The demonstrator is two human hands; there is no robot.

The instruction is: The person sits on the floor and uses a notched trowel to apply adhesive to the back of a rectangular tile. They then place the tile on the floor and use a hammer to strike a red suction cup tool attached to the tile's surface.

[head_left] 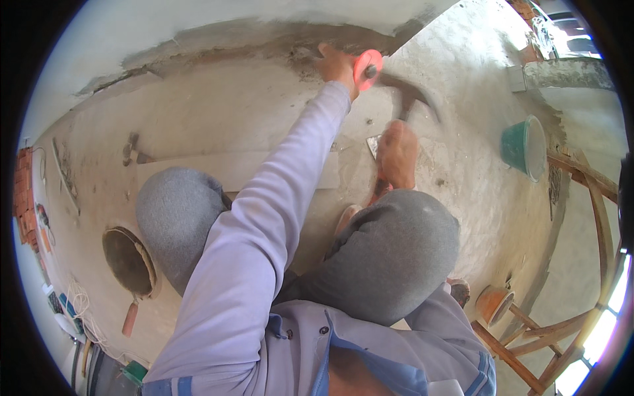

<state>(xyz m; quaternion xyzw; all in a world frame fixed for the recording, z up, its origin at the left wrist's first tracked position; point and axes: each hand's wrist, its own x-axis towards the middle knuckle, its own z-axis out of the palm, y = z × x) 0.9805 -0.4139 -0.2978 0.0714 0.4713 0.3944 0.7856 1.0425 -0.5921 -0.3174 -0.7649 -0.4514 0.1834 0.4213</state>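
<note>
My left hand (pixel 337 68) is closed around a chisel (pixel 371 70) with a round red hand guard, at the foot of a rough plastered wall (pixel 264 39). The chisel's tip is out of sight. Beyond my bent right knee, my right hand (pixel 399 148) is closed on the handle of a hammer (pixel 411 94). Its curved dark head is smeared by motion and stands to the right of the chisel, apart from it. My right forearm is mostly hidden by the knee. A flat metal piece (pixel 373 145) lies on the floor beside that hand.
A green bucket (pixel 523 146) stands at the right, near a wooden trestle (pixel 518 360) and an orange pot (pixel 494 305). On the left are a dark bucket (pixel 129 263), a red-brown handle (pixel 130 319), another hammer (pixel 130 150) and loose cords (pixel 82 310). A pale board (pixel 198 170) lies before me.
</note>
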